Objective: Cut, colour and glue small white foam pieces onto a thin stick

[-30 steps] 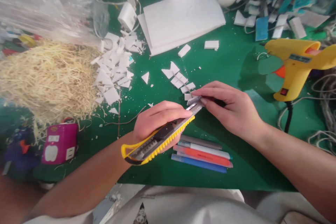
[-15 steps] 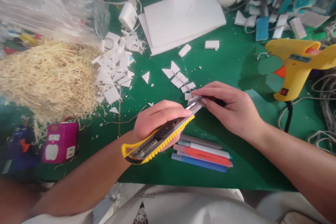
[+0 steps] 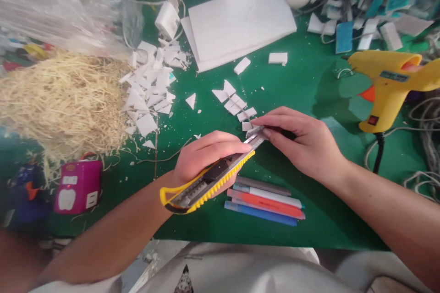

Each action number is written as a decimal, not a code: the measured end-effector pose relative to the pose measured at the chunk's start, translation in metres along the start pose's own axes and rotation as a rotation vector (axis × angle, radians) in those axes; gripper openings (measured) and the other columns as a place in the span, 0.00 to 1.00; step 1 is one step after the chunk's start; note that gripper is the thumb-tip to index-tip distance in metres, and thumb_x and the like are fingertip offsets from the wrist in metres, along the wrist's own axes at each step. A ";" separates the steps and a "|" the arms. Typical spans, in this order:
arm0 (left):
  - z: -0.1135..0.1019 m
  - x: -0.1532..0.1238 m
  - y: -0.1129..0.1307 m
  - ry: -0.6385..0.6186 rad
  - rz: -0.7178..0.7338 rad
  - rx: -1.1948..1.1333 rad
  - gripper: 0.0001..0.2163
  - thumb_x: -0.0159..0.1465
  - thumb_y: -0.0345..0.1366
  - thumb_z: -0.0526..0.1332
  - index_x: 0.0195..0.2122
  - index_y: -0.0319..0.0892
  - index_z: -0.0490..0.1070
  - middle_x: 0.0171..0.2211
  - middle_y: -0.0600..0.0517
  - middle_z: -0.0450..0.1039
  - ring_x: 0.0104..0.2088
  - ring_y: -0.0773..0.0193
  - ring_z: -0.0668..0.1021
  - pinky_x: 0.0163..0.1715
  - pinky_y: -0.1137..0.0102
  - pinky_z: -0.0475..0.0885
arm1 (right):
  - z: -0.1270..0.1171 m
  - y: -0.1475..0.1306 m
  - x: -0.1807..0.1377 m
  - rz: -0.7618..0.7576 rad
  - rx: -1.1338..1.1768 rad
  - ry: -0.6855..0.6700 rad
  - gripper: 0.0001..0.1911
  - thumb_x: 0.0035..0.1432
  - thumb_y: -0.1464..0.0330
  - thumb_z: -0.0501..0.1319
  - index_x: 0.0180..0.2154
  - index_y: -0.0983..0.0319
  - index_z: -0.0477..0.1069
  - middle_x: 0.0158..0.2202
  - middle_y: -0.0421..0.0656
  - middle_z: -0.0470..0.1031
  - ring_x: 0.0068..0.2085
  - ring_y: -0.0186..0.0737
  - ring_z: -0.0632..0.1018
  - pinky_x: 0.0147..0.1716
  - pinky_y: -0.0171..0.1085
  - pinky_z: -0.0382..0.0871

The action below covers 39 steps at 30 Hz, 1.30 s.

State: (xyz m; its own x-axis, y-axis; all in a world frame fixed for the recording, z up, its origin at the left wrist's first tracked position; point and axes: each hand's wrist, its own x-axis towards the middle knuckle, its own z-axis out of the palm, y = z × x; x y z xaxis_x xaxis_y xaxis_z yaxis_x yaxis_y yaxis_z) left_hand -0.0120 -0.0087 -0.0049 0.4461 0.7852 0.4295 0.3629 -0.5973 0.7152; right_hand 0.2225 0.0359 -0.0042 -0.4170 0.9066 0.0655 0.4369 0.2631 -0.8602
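My left hand (image 3: 206, 152) is closed around a yellow and black utility knife (image 3: 220, 170), its metal blade out and slanting up to the right. At the blade's far end, my right hand (image 3: 304, 142) pinches with thumb and fingertips; whatever sits between them is mostly hidden. A few small white foam-board pieces (image 3: 235, 104) lie just beyond the blade, with a thin cord across them. Below the hands rest several markers (image 3: 264, 202) side by side, in grey, white, red and blue.
White boards (image 3: 240, 25) lie at the back. A yellow glue gun (image 3: 385, 84) stands on the right, near coloured offcuts (image 3: 343, 36) and cords. To the left are white scraps (image 3: 144, 96), shredded straw (image 3: 65, 100), a magenta box (image 3: 78, 187) and a white plug adapter (image 3: 167, 19).
Both hands and the knife hold nearly the same position as half a second ago. Only a slight shift of the view shows.
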 end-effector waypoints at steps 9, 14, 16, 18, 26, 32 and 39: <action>-0.005 -0.005 -0.004 -0.086 -0.012 0.020 0.14 0.69 0.34 0.63 0.56 0.45 0.74 0.45 0.46 0.79 0.39 0.61 0.84 0.37 0.71 0.83 | 0.000 0.001 0.000 0.000 -0.011 -0.003 0.15 0.63 0.73 0.60 0.44 0.54 0.83 0.43 0.43 0.83 0.41 0.40 0.82 0.41 0.39 0.80; -0.006 -0.007 -0.005 -0.104 -0.008 0.015 0.15 0.69 0.34 0.63 0.57 0.43 0.74 0.46 0.45 0.79 0.40 0.60 0.85 0.39 0.71 0.83 | 0.000 0.000 0.000 -0.007 -0.003 0.006 0.14 0.64 0.73 0.60 0.44 0.55 0.83 0.42 0.43 0.83 0.41 0.40 0.82 0.40 0.38 0.80; -0.005 -0.008 -0.005 -0.088 -0.010 0.022 0.14 0.70 0.35 0.63 0.57 0.44 0.74 0.46 0.45 0.79 0.40 0.60 0.84 0.39 0.71 0.83 | 0.000 0.000 -0.001 -0.005 -0.003 0.004 0.14 0.64 0.73 0.60 0.45 0.55 0.83 0.43 0.43 0.83 0.41 0.40 0.82 0.40 0.38 0.79; -0.005 -0.008 -0.006 -0.085 -0.015 0.020 0.14 0.70 0.36 0.63 0.57 0.45 0.74 0.46 0.45 0.79 0.39 0.60 0.84 0.38 0.70 0.83 | 0.001 0.000 -0.001 -0.001 -0.009 -0.004 0.14 0.64 0.73 0.60 0.45 0.55 0.83 0.43 0.43 0.83 0.41 0.40 0.82 0.40 0.38 0.79; -0.002 -0.006 -0.004 -0.043 -0.023 0.001 0.13 0.69 0.33 0.63 0.55 0.42 0.75 0.45 0.46 0.79 0.40 0.62 0.84 0.41 0.73 0.82 | 0.000 0.000 0.000 -0.018 -0.013 0.002 0.14 0.64 0.74 0.61 0.44 0.57 0.83 0.42 0.43 0.83 0.40 0.38 0.82 0.39 0.36 0.78; -0.003 -0.004 -0.002 -0.085 -0.028 0.022 0.13 0.70 0.32 0.63 0.55 0.44 0.75 0.46 0.47 0.79 0.41 0.64 0.83 0.41 0.74 0.81 | 0.000 0.000 0.000 -0.023 -0.035 0.006 0.13 0.64 0.74 0.61 0.44 0.56 0.83 0.42 0.43 0.83 0.40 0.38 0.83 0.39 0.36 0.79; -0.011 0.001 0.004 -0.148 -0.051 0.057 0.12 0.72 0.30 0.60 0.55 0.43 0.75 0.48 0.47 0.79 0.44 0.65 0.83 0.47 0.75 0.79 | 0.000 -0.001 0.000 -0.021 -0.031 0.002 0.14 0.64 0.74 0.61 0.43 0.56 0.83 0.42 0.43 0.83 0.39 0.38 0.83 0.38 0.36 0.79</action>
State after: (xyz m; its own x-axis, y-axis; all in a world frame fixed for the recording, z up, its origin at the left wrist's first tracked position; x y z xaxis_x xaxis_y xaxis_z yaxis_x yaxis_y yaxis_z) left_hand -0.0193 -0.0089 0.0049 0.5397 0.7847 0.3048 0.4320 -0.5689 0.6998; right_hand 0.2224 0.0359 -0.0035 -0.4250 0.9012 0.0846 0.4527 0.2925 -0.8423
